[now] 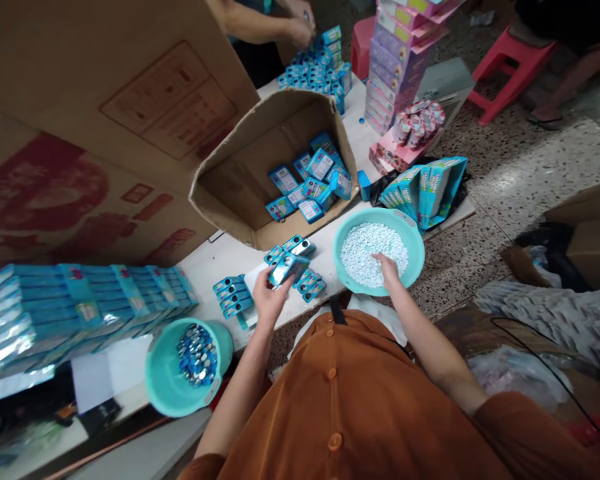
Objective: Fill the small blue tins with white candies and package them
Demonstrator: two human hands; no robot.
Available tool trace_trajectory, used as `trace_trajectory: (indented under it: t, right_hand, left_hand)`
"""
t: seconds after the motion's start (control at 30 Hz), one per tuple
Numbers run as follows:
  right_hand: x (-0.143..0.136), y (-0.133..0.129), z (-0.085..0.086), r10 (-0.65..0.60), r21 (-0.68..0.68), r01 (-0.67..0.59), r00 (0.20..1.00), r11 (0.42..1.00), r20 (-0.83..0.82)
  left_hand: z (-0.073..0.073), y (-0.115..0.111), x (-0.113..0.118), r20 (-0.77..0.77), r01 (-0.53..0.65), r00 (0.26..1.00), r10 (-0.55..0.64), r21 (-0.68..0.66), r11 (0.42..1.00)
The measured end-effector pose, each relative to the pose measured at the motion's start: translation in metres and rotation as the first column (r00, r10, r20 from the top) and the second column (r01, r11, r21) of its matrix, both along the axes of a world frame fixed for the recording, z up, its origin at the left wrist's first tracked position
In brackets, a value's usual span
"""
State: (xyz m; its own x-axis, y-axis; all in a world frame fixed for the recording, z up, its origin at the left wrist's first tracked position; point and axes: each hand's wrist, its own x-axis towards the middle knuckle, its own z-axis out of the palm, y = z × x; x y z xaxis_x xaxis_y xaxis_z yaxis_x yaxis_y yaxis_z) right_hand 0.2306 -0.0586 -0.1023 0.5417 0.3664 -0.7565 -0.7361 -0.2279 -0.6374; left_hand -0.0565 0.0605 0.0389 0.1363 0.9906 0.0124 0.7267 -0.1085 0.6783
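Observation:
My left hand is closed around a small shiny blue box, held above the white table. Beneath and beside it stand small blue boxes with round dark holes, and another group of such boxes is to the left. My right hand reaches into a turquoise basin, its fingers together and touching small white tablet-like pieces. Its fingertips are partly hidden, so whether they grip any piece is unclear.
An open carton holds several blue boxes. Lower left, a turquoise bucket contains blue and silver pieces. Blue packs are stacked left; folded blue display boxes lie right. Pink and purple boxes stand behind. Another person's hands work beyond.

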Motion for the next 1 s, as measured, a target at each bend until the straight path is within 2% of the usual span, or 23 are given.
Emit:
trace_trajectory:
  t: [0.1, 0.2, 0.3, 0.43, 0.63, 0.77, 0.9, 1.0]
  right_hand:
    - [-0.003, -0.008, -0.006, 0.173, -0.111, -0.142, 0.917, 0.984, 0.359]
    - [-0.007, -0.014, -0.011, 0.242, -0.185, -0.178, 0.871, 0.967, 0.427]
    - [-0.015, -0.02, -0.012, 0.278, -0.233, -0.19, 0.855, 0.954, 0.438]
    - [-0.029, -0.029, -0.009, 0.377, -0.326, -0.234, 0.778, 0.916, 0.502]
    - [-0.05, -0.048, -0.003, 0.484, -0.412, -0.267, 0.613, 0.871, 0.625]
    - [-0.058, -0.061, 0.004, 0.573, -0.492, -0.294, 0.439, 0.819, 0.692]
    - [-0.068, -0.069, 0.008, 0.654, -0.584, -0.31, 0.227, 0.751, 0.721]
    - [-0.078, -0.073, 0.009, 0.682, -0.63, -0.307, 0.098, 0.713, 0.725]
  left_hand:
    - [-0.014, 0.013, -0.062, -0.116, -0.233, 0.967, 0.227, -0.035, 0.972]
    - [-0.036, 0.024, -0.109, -0.222, -0.32, 0.929, 0.297, -0.075, 0.945]
    - [-0.058, 0.032, -0.135, -0.298, -0.363, 0.899, 0.321, -0.098, 0.926]
    - [-0.078, 0.039, -0.15, -0.437, -0.219, 0.879, 0.191, -0.015, 0.976]
    - [-0.103, 0.055, -0.16, -0.518, -0.082, 0.854, 0.052, -0.035, 0.996]
    - [-0.113, 0.062, -0.162, -0.523, -0.034, 0.852, 0.008, -0.041, 0.999]
    - [-0.118, 0.065, -0.164, -0.523, 0.01, 0.852, -0.026, -0.034, 0.999]
    - [-0.12, 0.067, -0.169, -0.534, 0.011, 0.845, -0.027, -0.034, 0.999]
